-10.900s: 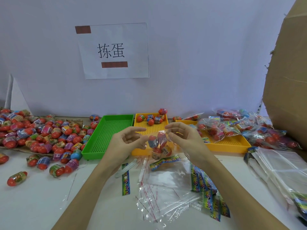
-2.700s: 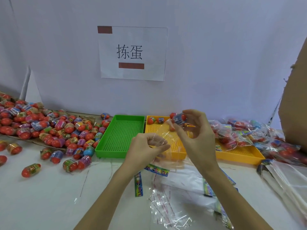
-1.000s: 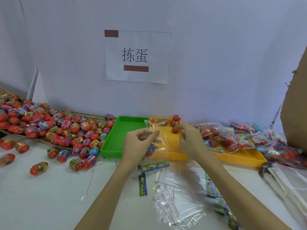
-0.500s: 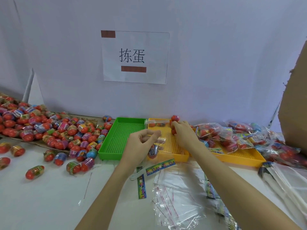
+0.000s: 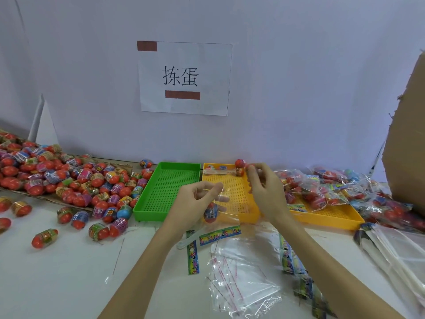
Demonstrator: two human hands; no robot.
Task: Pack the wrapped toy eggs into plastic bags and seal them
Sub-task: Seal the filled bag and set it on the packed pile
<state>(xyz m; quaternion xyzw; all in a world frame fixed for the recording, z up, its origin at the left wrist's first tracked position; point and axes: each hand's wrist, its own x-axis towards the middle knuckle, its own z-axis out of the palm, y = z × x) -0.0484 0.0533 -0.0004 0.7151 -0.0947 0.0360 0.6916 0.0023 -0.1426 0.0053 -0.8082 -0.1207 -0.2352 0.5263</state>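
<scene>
My left hand (image 5: 197, 203) pinches the side of a clear plastic bag (image 5: 230, 201), held upright over the near yellow tray (image 5: 243, 218). One wrapped toy egg (image 5: 210, 212) lies at the bag's bottom. My right hand (image 5: 264, 189) is at the tray's back right corner, and its fingertips pinch a red wrapped egg (image 5: 250, 168). Two more eggs (image 5: 240, 166) stand in that corner beside it. The bag's red-striped top edge (image 5: 219, 172) reaches toward the right hand.
A big pile of loose eggs (image 5: 69, 178) covers the left. A green tray (image 5: 165, 192) sits left of the yellow one. Filled bags (image 5: 322, 187) heap on a second yellow tray (image 5: 326, 219). Flat bags (image 5: 241, 272) and label strips (image 5: 219, 233) lie near me. A cardboard box (image 5: 404, 146) stands right.
My right hand reached to the tray's back corner, closed on an egg and now lifts it slightly. My left hand kept holding the bag with one egg in it.
</scene>
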